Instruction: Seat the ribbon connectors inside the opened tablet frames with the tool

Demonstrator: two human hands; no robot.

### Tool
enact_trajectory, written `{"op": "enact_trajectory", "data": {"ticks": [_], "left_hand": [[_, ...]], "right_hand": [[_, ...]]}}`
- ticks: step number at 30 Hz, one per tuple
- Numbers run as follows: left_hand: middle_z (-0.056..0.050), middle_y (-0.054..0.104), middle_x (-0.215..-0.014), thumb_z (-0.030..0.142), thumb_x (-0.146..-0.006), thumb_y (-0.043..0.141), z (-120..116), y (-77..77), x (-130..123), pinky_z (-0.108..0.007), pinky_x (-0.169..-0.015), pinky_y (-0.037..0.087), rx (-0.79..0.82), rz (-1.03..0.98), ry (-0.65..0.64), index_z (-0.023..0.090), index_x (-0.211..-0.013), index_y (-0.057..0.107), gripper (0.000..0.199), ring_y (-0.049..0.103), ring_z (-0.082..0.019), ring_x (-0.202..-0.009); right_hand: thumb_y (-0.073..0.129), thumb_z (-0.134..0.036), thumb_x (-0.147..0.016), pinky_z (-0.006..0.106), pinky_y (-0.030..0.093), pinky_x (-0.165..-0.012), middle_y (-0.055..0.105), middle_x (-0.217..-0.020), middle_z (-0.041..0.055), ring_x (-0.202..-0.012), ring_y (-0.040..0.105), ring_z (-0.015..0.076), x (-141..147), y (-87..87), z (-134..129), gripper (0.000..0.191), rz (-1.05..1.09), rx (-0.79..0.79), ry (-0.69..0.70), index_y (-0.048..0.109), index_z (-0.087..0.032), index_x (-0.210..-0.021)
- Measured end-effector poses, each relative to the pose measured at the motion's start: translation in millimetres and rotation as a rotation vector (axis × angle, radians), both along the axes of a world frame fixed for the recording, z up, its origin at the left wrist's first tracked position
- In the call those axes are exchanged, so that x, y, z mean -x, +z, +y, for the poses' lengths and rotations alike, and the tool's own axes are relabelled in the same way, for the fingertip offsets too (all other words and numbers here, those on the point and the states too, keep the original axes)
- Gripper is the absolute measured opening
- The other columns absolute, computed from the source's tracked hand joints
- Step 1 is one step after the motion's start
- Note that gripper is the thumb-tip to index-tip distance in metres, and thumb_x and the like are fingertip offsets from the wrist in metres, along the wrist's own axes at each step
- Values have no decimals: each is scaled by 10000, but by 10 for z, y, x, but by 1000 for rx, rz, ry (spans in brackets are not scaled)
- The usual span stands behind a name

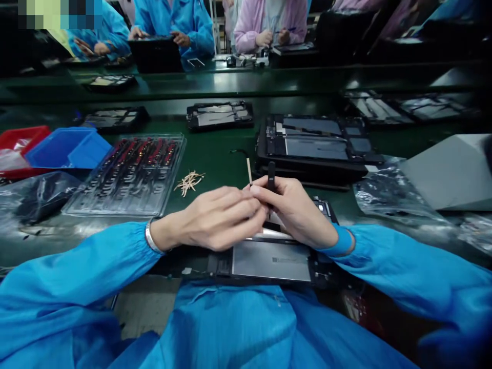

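My left hand (221, 215) and my right hand (295, 207) meet over an opened tablet (271, 261) with a silver battery. From between their fingertips rises a thin flex cable (248, 170), with a tan strip and a curled black end. My left fingers are pinched together at its lower end, and my right thumb lies against the same spot. Upright in my right hand is a black tool (271, 175) that looks like tweezers. The lower part of the cable and the tool's tip are hidden by my fingers.
A pile of tan strips (189, 182) lies left of my hands, beside a clear tray (163, 197) of small parts. Blue (69, 148) and red bins (26, 134) stand far left. Stacked opened tablets (315, 138), a plastic bag (388, 192) and a grey box (453, 171) are right.
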State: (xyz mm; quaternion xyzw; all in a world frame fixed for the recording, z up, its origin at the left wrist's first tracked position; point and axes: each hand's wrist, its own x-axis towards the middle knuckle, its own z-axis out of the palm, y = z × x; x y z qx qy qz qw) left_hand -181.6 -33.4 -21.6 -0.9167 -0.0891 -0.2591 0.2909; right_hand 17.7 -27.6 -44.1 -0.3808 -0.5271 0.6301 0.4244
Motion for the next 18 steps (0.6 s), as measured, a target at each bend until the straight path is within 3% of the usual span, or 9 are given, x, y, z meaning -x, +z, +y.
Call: {"op": "enact_trajectory", "data": {"ticks": [4,9,15,18], "left_hand": [[-84,713,-928,197,-1015,526,-6,28,34,-328,-674,559,105,-95,294,156,-1063,621,113,680,-198,-815],[-93,695,-894,126,-1006,504,-53,37,26,-315,-657,530,120,-46,365,125,-983,629,127,656,-201,-809],[-55,632,-770,152,-1017,471,-96,-18,-6,-335,-609,454,31,-5,385,162,-852,605,213,556,-184,-677],[-47,596,-768,168,-1029,418,35,-45,131,-328,-650,442,139,-36,519,177,-831,578,255,547,-184,-718]], "right_hand": [[725,-395,-848,246,372,-553,592,-656,-20,-592,482,102,-5,6,3,226,-202,-287,-6,743,-171,-837],[626,-306,-926,266,390,-618,640,-709,-9,-658,536,118,-29,-3,-40,192,-441,-564,-67,720,-176,-822],[580,-316,-948,282,396,-613,667,-730,9,-670,579,136,-12,-28,-80,261,-529,-590,-46,669,-175,-748],[618,-305,-921,284,410,-597,671,-700,7,-648,591,146,-3,-25,-73,216,-523,-561,-61,691,-180,-761]]}}
